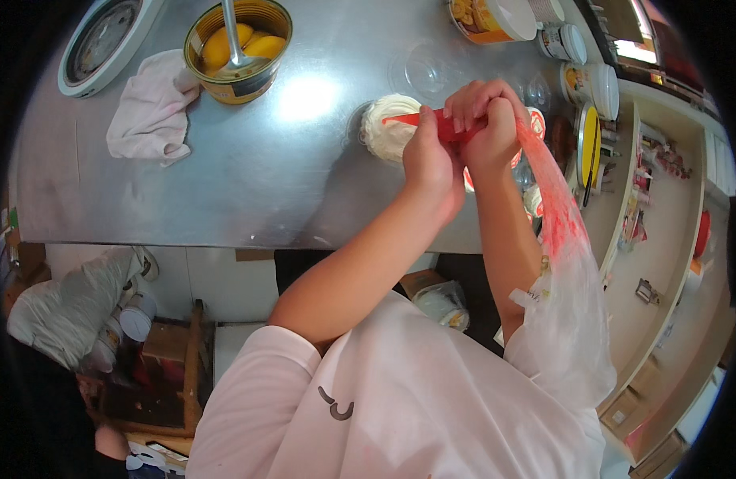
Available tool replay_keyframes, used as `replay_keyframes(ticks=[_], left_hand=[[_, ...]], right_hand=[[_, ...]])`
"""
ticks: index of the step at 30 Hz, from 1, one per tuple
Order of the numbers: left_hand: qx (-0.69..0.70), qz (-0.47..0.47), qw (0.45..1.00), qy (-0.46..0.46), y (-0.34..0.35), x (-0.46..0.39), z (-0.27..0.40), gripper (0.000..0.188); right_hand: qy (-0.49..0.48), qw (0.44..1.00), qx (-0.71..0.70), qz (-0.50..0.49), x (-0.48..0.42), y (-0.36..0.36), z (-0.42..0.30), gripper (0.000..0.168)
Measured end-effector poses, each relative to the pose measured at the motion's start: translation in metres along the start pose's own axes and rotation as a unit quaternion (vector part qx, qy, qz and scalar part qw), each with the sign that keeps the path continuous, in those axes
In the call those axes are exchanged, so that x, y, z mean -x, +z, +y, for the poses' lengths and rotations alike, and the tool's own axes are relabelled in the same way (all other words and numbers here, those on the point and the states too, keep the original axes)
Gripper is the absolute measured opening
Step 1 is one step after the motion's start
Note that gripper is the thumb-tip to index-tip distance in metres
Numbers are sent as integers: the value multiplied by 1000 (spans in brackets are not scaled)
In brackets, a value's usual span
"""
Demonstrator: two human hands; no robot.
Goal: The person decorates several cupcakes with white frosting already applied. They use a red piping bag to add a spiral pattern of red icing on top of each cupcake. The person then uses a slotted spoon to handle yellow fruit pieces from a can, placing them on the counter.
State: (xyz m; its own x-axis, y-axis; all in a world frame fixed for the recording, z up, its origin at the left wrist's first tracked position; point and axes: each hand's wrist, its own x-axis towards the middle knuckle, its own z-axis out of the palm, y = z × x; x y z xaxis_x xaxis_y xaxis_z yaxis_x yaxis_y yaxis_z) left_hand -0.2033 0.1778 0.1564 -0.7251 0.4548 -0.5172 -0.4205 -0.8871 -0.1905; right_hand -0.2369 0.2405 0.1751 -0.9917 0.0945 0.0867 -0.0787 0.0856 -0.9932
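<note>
Both hands hold a piping bag filled with red at its front end. My left hand steadies the red tip from the near left side. My right hand is closed round the bag further back, and the bag's slack, clear tail hangs over my right forearm. The pointed tip lies over a round cake topped with white cream; whether it touches the cream cannot be told. Red-and-white topped portions stand just beyond my right hand, partly hidden by my hands and arm.
An open tin of yellow fruit halves with a metal ladle stands at the upper left, beside a crumpled cloth and a round white-rimmed item. Clear plastic domes, tubs and a paper bucket stand at the upper right.
</note>
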Motion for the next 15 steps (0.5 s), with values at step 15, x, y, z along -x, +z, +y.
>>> replay_keyframes(ticks=[15], left_hand=[[11, 17, 998, -65, -1, -19, -47, 36]], right_hand=[[21, 996, 31, 76, 5, -46, -6, 11]])
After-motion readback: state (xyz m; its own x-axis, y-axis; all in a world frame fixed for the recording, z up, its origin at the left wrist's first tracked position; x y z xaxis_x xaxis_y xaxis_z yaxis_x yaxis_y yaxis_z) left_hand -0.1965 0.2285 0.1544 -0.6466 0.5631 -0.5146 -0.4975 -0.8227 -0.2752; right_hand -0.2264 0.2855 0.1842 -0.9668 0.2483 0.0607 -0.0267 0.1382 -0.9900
